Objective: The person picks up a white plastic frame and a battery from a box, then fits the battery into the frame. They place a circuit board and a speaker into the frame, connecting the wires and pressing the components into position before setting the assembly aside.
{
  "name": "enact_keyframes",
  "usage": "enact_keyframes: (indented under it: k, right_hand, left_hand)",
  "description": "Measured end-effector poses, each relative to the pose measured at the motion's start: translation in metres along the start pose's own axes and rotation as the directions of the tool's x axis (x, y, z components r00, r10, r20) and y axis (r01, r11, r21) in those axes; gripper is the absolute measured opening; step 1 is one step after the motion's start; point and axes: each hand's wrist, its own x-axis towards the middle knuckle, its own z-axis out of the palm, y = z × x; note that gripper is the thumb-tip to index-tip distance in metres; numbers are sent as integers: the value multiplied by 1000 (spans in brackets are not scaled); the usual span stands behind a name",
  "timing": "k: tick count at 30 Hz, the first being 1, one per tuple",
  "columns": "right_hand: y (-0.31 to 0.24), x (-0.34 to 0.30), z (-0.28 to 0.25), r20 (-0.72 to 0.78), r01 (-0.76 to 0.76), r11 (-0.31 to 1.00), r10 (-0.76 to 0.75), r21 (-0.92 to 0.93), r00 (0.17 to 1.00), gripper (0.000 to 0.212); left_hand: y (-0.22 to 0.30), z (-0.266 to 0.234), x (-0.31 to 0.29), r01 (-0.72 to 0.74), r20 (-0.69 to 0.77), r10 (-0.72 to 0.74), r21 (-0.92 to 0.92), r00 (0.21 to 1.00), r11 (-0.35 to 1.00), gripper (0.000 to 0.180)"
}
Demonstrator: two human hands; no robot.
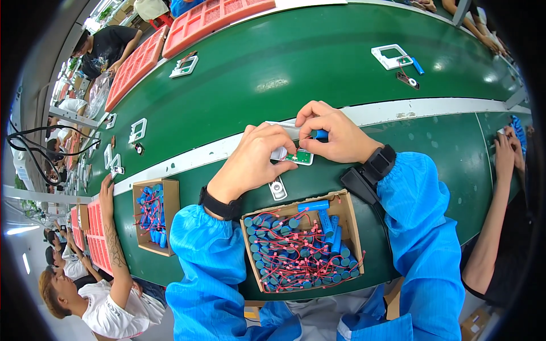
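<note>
In front of me, at the white strip along the table, lies a white plastic housing [287, 126] with a green circuit board [302, 157]. My left hand [253, 156] is closed at its left side, thumb and fingertips bent over the edge of the board. Across from it, my right hand [339, 135] has its thumb and index finger curled together at the housing; what they pinch is hidden. A blue battery cell [319, 134] shows inside that curl. Below my left hand lies a small white-and-grey speaker part [277, 188].
A cardboard box [360, 227] of blue cells with red wires stands close to me, a second box [173, 204] to its left. White housings [392, 57] lie on the green belt [318, 57]; pink trays [210, 20] line its far side. Co-workers sit on both sides.
</note>
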Motion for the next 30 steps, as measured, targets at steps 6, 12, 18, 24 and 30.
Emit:
enact_keyframes:
  k: [6, 12, 18, 24, 30]
  right_hand:
    - [0, 0, 1, 8, -26, 1000, 26, 12, 1000, 3]
    - [-1, -1, 1, 11, -30, 999, 30, 22, 999, 3]
    - [0, 0, 1, 14, -18, 1000, 18, 8, 1000, 4]
    - [2, 0, 4, -6, 3, 1000, -3, -12, 1000, 5]
    - [1, 2, 6, -4, 5, 1000, -5, -15, 1000, 8]
  left_hand:
    - [-1, 1, 0, -4, -5, 4, 2, 1000, 1000, 26]
    - [0, 1, 0, 2, -2, -2, 5, 1000, 1000, 26]
    - [-1, 0, 0, -7, 3, 7, 7, 1000, 1000, 25]
    - [-3, 1, 0, -19, -12, 19, -11, 1000, 1000, 24]
    - [-2, -2, -1, -38, -8, 39, 18, 999, 999, 23]
